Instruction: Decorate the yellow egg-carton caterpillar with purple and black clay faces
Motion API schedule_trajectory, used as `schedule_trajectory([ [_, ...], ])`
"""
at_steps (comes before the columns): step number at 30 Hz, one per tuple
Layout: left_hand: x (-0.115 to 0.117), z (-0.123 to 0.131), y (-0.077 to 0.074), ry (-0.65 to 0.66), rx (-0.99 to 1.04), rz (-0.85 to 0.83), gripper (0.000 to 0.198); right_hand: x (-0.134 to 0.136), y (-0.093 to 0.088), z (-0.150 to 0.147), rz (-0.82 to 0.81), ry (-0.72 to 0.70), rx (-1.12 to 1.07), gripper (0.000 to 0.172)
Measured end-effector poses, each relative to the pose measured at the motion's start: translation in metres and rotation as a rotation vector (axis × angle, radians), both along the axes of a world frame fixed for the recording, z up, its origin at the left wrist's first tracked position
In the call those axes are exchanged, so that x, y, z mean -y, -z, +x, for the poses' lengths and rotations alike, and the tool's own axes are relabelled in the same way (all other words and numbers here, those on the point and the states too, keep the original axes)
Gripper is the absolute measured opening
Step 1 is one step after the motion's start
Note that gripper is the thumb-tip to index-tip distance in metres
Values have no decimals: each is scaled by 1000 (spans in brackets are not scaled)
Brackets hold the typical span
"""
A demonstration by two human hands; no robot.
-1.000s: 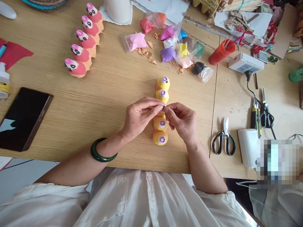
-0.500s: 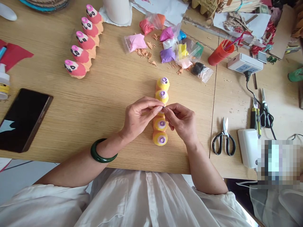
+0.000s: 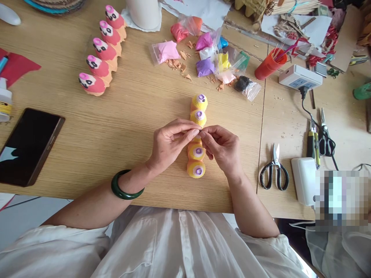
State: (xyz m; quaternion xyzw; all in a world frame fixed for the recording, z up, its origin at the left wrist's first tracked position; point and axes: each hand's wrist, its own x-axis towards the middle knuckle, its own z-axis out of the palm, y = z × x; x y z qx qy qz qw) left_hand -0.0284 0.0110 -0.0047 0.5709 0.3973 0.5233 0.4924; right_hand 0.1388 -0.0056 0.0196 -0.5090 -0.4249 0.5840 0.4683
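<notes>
Yellow egg-carton strip (image 3: pixel 198 118) lies under both hands on wood table (image 3: pixel 116 154).
L hand (image 3: pixel 171 144), R hand (image 3: pixel 222 148): fingertips (image 3: pixel 194 132) pinched over strip's middle, held item too small to tell.

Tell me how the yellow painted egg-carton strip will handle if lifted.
The yellow painted egg-carton strip looks like moulded pulp, so probably light for its size. Its rounded cups may rock when pushed. The narrow joints between cups could bend if forced.
</notes>
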Motion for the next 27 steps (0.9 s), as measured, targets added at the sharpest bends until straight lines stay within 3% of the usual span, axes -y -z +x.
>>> schedule_trajectory([
  [6, -1, -1, 2, -27, -48, 40, 21, 0, -3, 0, 3, 16, 57, 49],
  [12, -1, -1, 3, -40, -97, 135, 14, 0, -2, 0, 28, 18, 66, 46],
  [19, 0, 0, 3, -18, -25, 71, 14, -1, 0, 0, 51, 31, 103, 42],
  [27, -1, -1, 3, -21, -76, 46, 13, -1, 0, 0, 63, 21, 110, 38],
])
